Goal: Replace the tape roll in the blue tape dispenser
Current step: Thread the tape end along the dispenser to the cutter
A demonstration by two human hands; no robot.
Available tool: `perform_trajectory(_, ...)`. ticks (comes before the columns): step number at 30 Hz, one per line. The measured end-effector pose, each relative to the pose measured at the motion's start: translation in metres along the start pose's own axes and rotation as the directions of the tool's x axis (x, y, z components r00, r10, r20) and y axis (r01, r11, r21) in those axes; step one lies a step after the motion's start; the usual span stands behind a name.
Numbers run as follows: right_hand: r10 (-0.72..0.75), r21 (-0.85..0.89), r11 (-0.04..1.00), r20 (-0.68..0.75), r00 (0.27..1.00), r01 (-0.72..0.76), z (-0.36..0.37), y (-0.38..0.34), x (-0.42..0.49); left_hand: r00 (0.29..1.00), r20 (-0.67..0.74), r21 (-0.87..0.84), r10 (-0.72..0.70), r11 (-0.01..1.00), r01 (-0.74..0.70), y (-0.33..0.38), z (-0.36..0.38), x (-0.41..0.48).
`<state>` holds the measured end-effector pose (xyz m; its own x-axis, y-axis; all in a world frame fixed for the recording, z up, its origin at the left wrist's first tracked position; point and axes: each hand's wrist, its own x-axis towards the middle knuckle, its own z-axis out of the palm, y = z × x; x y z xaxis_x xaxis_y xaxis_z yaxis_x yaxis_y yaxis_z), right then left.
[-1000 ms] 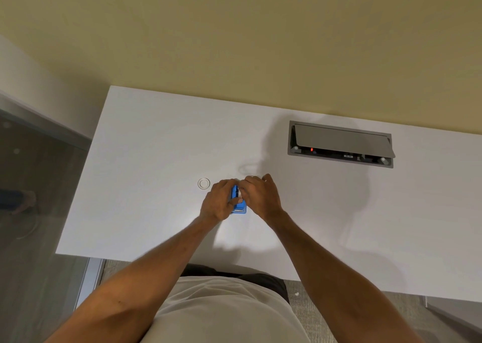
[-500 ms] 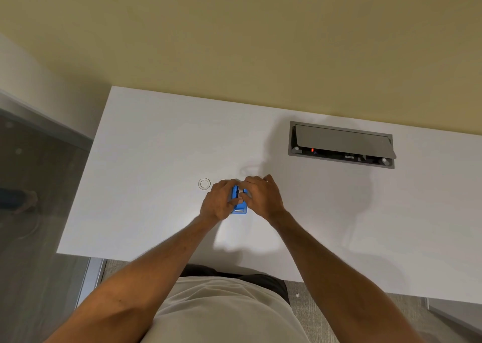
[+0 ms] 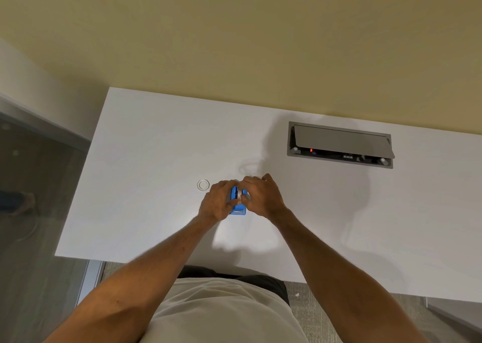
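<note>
The blue tape dispenser (image 3: pixel 238 208) stands on the white desk (image 3: pixel 146 175) in front of me, its near end showing below my fingers. My left hand (image 3: pixel 217 202) grips its left side. My right hand (image 3: pixel 262 196) is closed over its right side and top, thumb and fingers pinching at the middle where a pale tape roll (image 3: pixel 236 193) shows in the slot. Both hands hide most of the dispenser. A small clear ring, an empty tape core (image 3: pixel 203 185), lies flat on the desk just left of my left hand.
A grey recessed power and cable box (image 3: pixel 339 144) with its lid tilted up sits in the desk at the back right. The desk's left edge drops to a dark floor. A yellow wall runs behind the desk.
Both hands stay on the dispenser with only slight finger shifts; a little more of the blue body and the pale roll shows between them now.
</note>
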<state>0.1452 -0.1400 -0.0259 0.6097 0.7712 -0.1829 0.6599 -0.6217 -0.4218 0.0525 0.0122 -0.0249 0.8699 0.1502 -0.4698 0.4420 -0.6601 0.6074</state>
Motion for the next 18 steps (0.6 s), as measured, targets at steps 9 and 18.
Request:
perform_trajectory(9, 0.009, -0.006, 1.000, -0.055, 0.998, -0.009, 0.0030, -0.0023, -0.0006, 1.000, 0.025, 0.027, -0.012, 1.000, 0.012, -0.0003, 0.0000, 0.0019)
perform_trajectory(18, -0.037, -0.029, 0.999, -0.065, 0.997, 0.035, 0.0006, -0.0032, 0.0004, 1.000, 0.004, -0.006, -0.001, 1.000, 0.001, -0.0029, 0.0042, 0.0014)
